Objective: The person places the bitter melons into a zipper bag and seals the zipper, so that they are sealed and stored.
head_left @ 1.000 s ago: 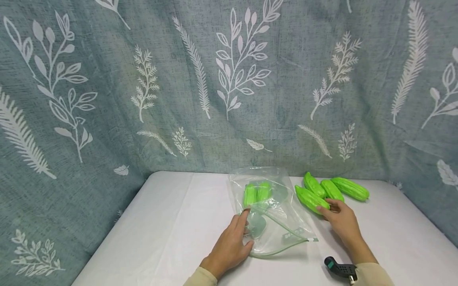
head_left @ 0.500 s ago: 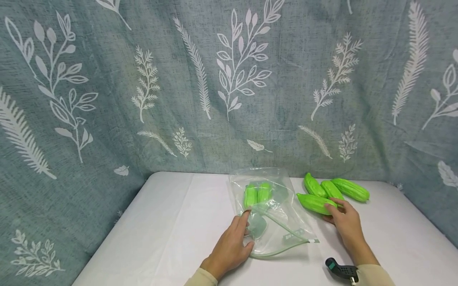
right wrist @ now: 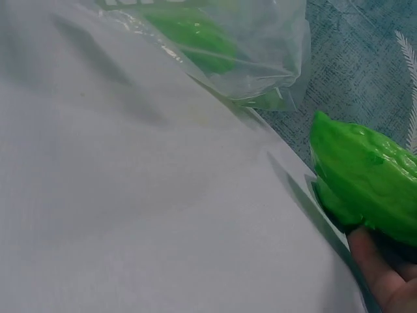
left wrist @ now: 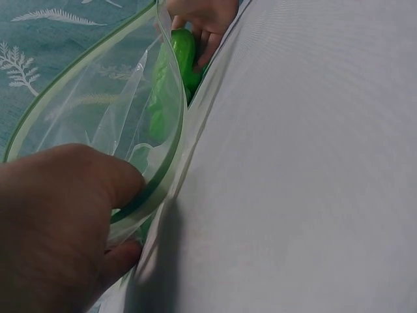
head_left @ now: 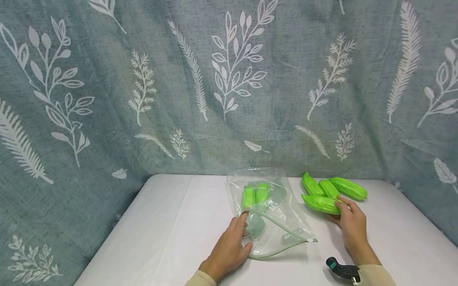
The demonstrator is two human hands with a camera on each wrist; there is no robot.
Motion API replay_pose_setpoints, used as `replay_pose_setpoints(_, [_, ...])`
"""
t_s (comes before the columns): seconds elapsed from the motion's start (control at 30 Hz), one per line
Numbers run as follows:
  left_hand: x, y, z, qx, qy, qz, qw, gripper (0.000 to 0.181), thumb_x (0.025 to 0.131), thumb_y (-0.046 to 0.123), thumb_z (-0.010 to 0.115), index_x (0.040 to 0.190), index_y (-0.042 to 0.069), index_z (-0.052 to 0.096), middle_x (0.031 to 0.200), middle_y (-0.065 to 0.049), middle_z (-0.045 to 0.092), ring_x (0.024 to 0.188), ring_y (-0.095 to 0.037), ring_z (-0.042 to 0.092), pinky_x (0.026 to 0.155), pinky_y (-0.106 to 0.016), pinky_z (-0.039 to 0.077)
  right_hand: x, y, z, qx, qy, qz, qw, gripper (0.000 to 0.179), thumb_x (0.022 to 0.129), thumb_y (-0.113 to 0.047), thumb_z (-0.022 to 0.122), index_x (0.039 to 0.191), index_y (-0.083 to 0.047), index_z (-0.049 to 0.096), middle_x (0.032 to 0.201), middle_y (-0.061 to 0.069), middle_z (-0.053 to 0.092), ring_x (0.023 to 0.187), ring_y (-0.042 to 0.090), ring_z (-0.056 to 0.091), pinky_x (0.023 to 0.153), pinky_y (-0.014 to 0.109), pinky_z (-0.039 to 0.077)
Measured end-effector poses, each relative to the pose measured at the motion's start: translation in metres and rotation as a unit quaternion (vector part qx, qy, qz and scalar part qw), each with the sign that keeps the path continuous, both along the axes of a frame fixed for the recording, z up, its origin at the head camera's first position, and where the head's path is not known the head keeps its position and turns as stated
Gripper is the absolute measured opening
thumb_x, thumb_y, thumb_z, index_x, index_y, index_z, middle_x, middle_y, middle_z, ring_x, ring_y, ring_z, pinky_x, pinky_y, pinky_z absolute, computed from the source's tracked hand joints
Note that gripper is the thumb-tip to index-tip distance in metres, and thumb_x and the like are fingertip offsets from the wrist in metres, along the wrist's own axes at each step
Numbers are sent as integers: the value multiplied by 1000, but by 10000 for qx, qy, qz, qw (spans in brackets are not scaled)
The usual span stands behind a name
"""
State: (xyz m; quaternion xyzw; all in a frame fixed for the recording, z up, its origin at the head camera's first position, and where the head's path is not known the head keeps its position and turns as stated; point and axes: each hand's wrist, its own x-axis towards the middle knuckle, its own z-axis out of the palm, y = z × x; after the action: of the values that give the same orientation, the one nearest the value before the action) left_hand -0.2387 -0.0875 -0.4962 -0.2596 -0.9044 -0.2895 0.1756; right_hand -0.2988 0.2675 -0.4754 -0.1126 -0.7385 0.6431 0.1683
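Observation:
A clear zip-top bag [head_left: 291, 216] with a green-edged mouth lies on the table, two green bitter melons [head_left: 249, 196] inside it. My left hand [head_left: 227, 248] holds the rim of the bag's mouth, and the left wrist view shows the green rim [left wrist: 171, 153] raised in a loop above the cloth. To the bag's right, my right hand [head_left: 353, 226] grips one bitter melon [head_left: 320, 203] by its right end, its pointed tip facing left. Seen from the right wrist, fingers [right wrist: 368, 261] lie under that melon [right wrist: 365, 173]. Part of the left fingers is hidden by the bag.
Behind the held melon, several more bitter melons [head_left: 348, 188] lie at the back right of the white table [head_left: 171, 226]. A black wrist device [head_left: 341, 270] sits by the right sleeve. Patterned blue-green cloth [head_left: 229, 87] hangs behind the table.
My right hand has moved right with the bitter melon, which has turned from a slant to nearly level. The left hand stays on the bag's rim. The head view has shifted slightly.

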Motion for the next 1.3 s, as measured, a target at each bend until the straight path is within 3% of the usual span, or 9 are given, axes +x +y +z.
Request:
replay_pose_setpoints(0.13, [0,-1,0,16,65,35,10000,93,82,16,80,157,13,24,117,0,52,98,-5,62,82,-18,53,1,0,2,-490,33,156,9987,56,107,-29,38,152,3,34,157,23,26,137,43,37,80,25,58])
replay_pose_setpoints(0.43, [0,-2,-1,-4,141,53,9999,93,82,16,79,156,11,24,117,-2,52,97,-5,62,81,-18,53,-1,1,0,-716,154,435,9964,54,108,-28,33,155,0,30,162,21,18,143,43,27,81,26,58])
replay_pose_setpoints(0.6, [0,-2,-3,17,97,48,9999,93,82,15,79,157,11,24,117,-2,51,98,-5,62,81,-17,53,-3,0,-2,-741,-5,371,9966,57,108,-31,37,156,-1,29,163,19,18,144,41,28,83,28,58])
replay_pose_setpoints(0.93, [0,-1,-3,34,32,17,10000,93,82,15,78,157,12,23,118,-1,51,99,-5,61,79,-17,53,-3,-2,-2,-846,-195,392,9955,74,101,-26,60,158,-3,19,162,22,13,141,42,33,89,27,55])
replay_pose_setpoints(1.3, [-1,0,-4,3,69,1,10000,92,82,16,78,156,11,24,117,-1,51,97,-5,62,80,-17,53,3,-3,-2,-586,-324,372,9971,75,101,-25,60,157,0,17,160,26,14,138,45,37,89,25,54])
